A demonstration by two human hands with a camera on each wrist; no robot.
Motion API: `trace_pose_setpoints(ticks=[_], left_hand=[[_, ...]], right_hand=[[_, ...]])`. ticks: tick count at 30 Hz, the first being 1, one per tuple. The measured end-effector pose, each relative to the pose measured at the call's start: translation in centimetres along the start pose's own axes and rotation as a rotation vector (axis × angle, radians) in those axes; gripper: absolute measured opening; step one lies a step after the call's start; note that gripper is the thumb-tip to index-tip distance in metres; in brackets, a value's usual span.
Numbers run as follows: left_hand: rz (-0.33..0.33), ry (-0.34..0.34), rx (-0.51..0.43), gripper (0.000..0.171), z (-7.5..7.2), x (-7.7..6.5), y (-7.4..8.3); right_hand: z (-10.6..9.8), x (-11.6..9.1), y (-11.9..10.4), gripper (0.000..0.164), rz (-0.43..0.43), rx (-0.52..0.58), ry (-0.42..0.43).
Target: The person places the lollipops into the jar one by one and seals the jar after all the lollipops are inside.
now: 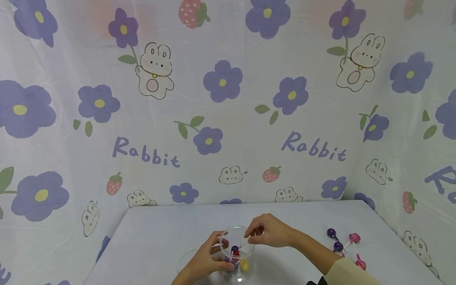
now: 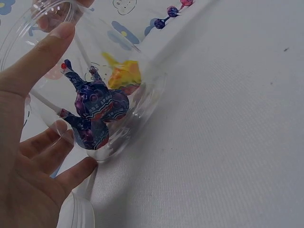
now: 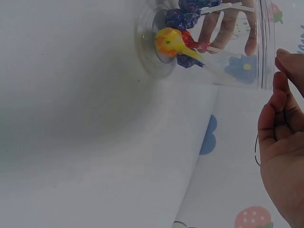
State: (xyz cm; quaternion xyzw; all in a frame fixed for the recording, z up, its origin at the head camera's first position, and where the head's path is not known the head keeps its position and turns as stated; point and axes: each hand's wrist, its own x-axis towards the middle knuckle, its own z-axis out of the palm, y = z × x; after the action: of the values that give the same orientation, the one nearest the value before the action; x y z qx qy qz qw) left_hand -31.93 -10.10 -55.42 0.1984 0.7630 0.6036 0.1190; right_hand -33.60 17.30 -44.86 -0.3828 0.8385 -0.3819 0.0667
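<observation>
My left hand (image 1: 210, 257) grips a clear plastic jar (image 1: 238, 275) from the side, thumb across the wall and fingers around it. Inside lie several wrapped lollipops: purple-blue ones (image 2: 95, 102), a yellow one (image 3: 169, 42) and a red one (image 3: 187, 39), with white sticks pointing toward the mouth. My right hand (image 1: 268, 231) is at the jar's rim, its thumb and forefinger close together. A lollipop stick leans toward those fingertips; whether they pinch it cannot be made out. In the right wrist view, the jar appears sideways, its mouth beside the right fingertips (image 3: 281, 76).
On the table's right lie purple lollipops (image 1: 338, 246) and pink lollipops (image 1: 354, 237). A clear round plastic piece (image 1: 185, 259), partly hidden by the left hand, sits left of the jar. Behind the white table (image 1: 160, 225) hangs a cloth (image 1: 249, 122) printed with flowers and rabbits.
</observation>
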Motion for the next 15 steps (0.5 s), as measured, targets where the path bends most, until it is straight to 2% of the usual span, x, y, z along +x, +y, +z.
trace_pose_setpoints(ticks=[8,15], left_hand=[[0.02,-0.011,-0.014,0.077,-0.05,0.0,-0.18],[0.026,-0.011,-0.018,0.078,-0.15,0.14,-0.2]], right_hand=[[0.25,0.06,-0.48,0.009,0.006,0.019,-0.014],[-0.14,-0.12,-0.68,0.009,0.013,-0.006,-0.005]])
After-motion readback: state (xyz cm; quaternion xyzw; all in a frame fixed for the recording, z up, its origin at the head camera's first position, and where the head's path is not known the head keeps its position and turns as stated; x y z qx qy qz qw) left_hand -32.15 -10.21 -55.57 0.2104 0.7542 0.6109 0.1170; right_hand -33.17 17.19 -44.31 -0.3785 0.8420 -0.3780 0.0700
